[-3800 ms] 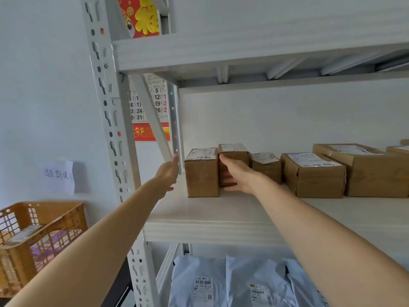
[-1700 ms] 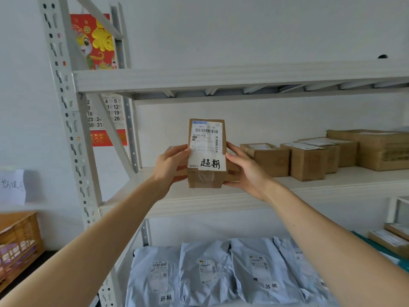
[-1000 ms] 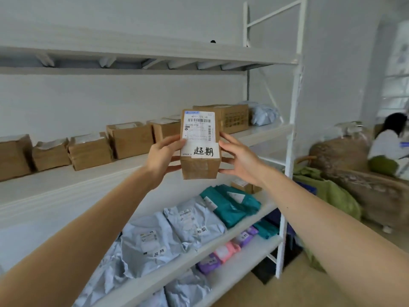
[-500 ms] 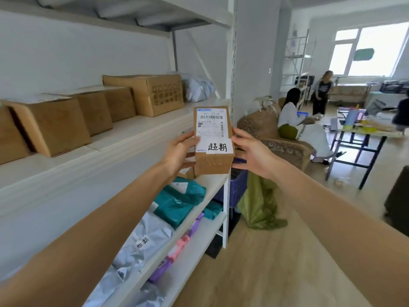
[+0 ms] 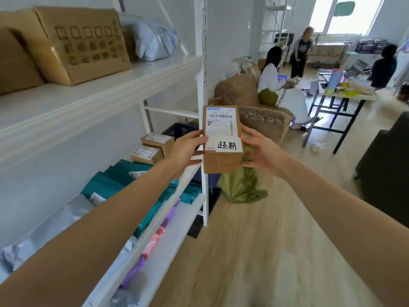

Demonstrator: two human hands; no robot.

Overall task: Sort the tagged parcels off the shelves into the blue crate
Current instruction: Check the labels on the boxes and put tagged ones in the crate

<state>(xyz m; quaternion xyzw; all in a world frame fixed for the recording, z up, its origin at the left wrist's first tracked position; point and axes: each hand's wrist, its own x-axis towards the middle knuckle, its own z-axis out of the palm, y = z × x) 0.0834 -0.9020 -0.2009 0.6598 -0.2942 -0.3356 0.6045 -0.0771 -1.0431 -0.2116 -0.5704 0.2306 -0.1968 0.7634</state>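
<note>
One white shelving unit (image 5: pixel 93 100) fills everything left of the hands, its boards running away to an end post just behind them. Wooden floor (image 5: pixel 254 251) lies below and to the right of the hands. Big cardboard carton (image 5: pixel 81 45) sits on the board above and left of the left hand. Blue crate (image 5: pixel 180 130) is just behind the left hand, near the end of the shelving. It is mostly hidden, only rim and mesh wall show, and I cannot tell what's in it. Green bag (image 5: pixel 241 187) is slumped on the floor under the hands. Small labelled boxes (image 5: pixel 152 149) sit on a lower board just left of the left hand.

Tagged parcel (image 5: pixel 222 161) is a small brown box, upright in the air between the hands, label toward the camera, off the shelves and not in the crate yet. Left hand (image 5: pixel 188 149) grips its left side and right hand (image 5: pixel 262 152) grips its right side. Handwritten tag (image 5: pixel 228 145) is stuck on the lower part of the label.

Step, as I judge it: carry, pick done, drop not done. Next move likely calls for taking the parcel forward and down past the end post, over the crate rim, then letting go with both hands.
</note>
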